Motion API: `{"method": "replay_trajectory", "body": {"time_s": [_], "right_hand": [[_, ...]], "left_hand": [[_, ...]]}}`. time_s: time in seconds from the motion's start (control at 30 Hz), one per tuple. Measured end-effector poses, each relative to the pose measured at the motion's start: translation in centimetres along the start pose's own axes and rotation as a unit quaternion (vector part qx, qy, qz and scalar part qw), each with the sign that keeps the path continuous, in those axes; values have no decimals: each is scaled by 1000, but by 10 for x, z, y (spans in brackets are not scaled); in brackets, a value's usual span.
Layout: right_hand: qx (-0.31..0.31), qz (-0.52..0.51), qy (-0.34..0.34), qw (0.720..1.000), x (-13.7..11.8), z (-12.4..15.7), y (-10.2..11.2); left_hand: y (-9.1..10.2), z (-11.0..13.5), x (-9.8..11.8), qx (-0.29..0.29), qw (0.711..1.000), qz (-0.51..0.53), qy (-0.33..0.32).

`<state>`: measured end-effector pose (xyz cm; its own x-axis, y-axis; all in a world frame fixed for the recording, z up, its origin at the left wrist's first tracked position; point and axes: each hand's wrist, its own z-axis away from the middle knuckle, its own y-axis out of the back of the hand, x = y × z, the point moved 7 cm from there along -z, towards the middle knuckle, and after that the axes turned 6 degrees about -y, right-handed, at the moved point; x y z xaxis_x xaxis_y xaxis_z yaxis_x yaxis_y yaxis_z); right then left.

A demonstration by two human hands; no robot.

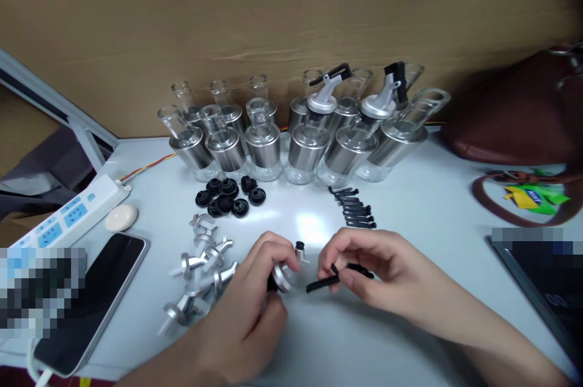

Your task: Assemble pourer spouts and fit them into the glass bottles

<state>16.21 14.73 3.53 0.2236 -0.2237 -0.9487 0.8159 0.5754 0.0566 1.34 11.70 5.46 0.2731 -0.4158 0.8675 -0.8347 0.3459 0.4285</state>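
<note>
My left hand (259, 296) is closed around a pourer spout (282, 277) with a silver collar; a bit of black shows below the collar, and the fingers hide much of it. The spout's small tip with a black end (300, 247) points away from me. Just to the right, my right hand (364, 271) pinches a black lever (322, 283) between thumb and fingers, apart from the spout. Silver spouts (200, 277) lie in a loose heap left of my left hand. Black ribbed stoppers (225, 202) are grouped behind them. Several black levers (357, 211) lie in a column beyond my right hand.
Glass bottles with steel bands (264, 147) stand in rows at the back; two carry pourers (323, 101). Behind rises a cardboard sheet (273, 16). At left are a power strip (100, 192), a phone (95, 302) and a white oval object (121, 217); at right, a brown bag (514, 107).
</note>
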Motion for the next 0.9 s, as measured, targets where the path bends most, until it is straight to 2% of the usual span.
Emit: {"method": "replay_trajectory", "body": {"time_s": [0.13,0.33,0.43,0.67,0.9], "right_hand": [[-27,-76,-17,997,4,-2,-8],[-36,-115,-33,992,8,-4,-15],[-44,-122,-45,991,8,-5,-18],[-45,-108,-45,992,7,-4,-20],[-47,-117,-44,991,7,-3,-22]], "left_hand": [[-5,1,-1,-1,1000,6,5],[-10,0,-10,6,1000,13,21],[-9,-1,-11,3,999,20,29],[-5,-5,-2,18,1000,2,-6],[-3,-6,0,16,999,-33,-12]]}}
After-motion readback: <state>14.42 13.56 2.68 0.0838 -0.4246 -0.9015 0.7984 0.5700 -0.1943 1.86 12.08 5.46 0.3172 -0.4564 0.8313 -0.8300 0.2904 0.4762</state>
